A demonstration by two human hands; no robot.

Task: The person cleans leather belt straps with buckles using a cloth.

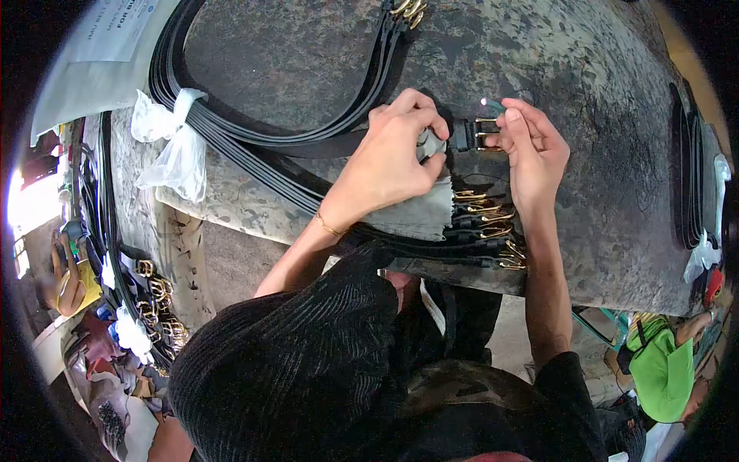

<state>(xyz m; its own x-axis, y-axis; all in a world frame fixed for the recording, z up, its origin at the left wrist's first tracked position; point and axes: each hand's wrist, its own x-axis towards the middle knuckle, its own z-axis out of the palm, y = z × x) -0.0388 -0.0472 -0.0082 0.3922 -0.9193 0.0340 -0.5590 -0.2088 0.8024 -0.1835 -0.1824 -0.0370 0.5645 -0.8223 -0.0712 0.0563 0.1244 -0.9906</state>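
My left hand [392, 154] is closed around a small grey rounded thing [431, 145], mostly hidden by the fingers, beside the buckle end of a black belt [462, 135]. At that end a gold-coloured buckle [485, 127] points to the right. My right hand [535, 150] pinches a short teal stick with a pale, bright tip [495, 104]; its other fingers are at the buckle. Just below my left hand lies a grey cloth [423, 215], and several belts with gold buckles [493, 219] stick out from under it.
A bundle of black belts [231, 132], tied with white plastic [181, 138], curves across the worn table [608, 192]. More belts [689, 169] lie at the right edge. Belts with buckles [158, 300] hang at left. A person in a green shirt [663, 369] is at lower right.
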